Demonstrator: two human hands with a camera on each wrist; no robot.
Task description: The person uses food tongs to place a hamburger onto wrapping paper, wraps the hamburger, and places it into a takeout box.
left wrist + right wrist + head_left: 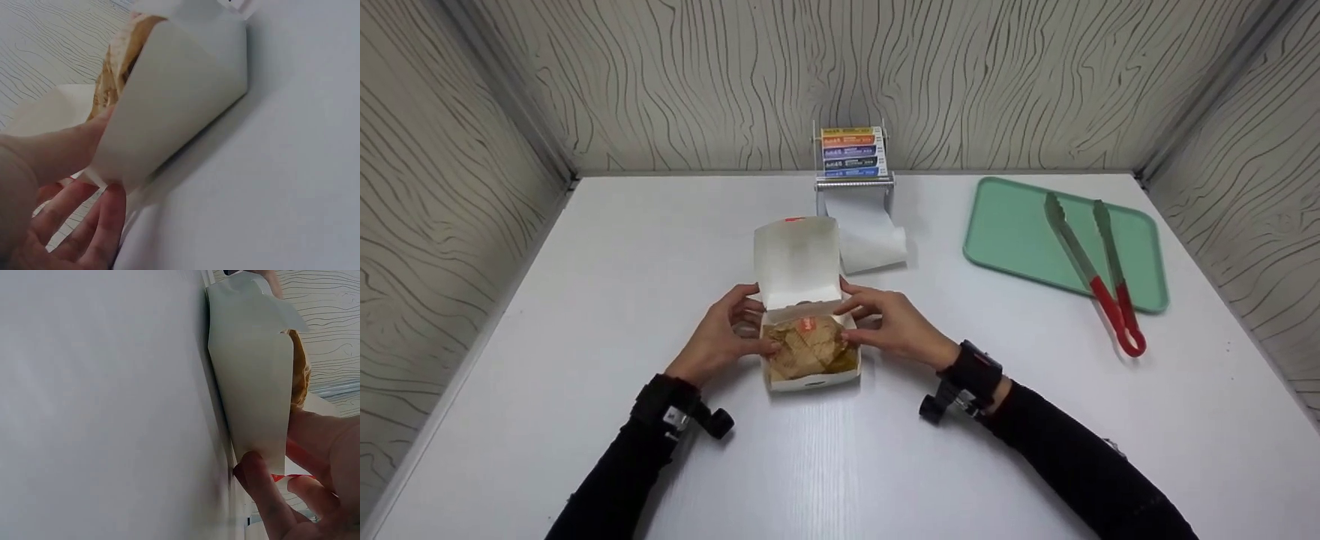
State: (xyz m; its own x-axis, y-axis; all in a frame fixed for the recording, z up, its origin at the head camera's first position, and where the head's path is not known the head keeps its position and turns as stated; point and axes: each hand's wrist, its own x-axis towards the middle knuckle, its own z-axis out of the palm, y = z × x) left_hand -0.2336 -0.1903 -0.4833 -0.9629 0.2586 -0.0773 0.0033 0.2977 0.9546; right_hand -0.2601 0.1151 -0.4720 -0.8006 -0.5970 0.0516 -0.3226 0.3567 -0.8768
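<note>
A white cardboard burger box (796,262) stands on the table with its lid raised toward the back. Inside it lies a burger in brown printed paper (804,352), closed with a small red sticker (808,324). My left hand (718,339) holds the box's left side, thumb over the rim against the wrapped burger, fingers outside. On the opposite side my right hand (898,327) does likewise, its thumb reaching in beside the paper. In the left wrist view the fingers touch the outer wall (169,107); the right wrist view shows a fingertip pressed on the other wall (253,382).
Behind the box stands a metal dispenser (853,182) with colourful label rolls, a white strip (874,244) curling out. At the right, red-handled tongs (1104,294) lie across a green tray (1012,232), handles past its front edge. Patterned panels (697,82) enclose the white table (607,262).
</note>
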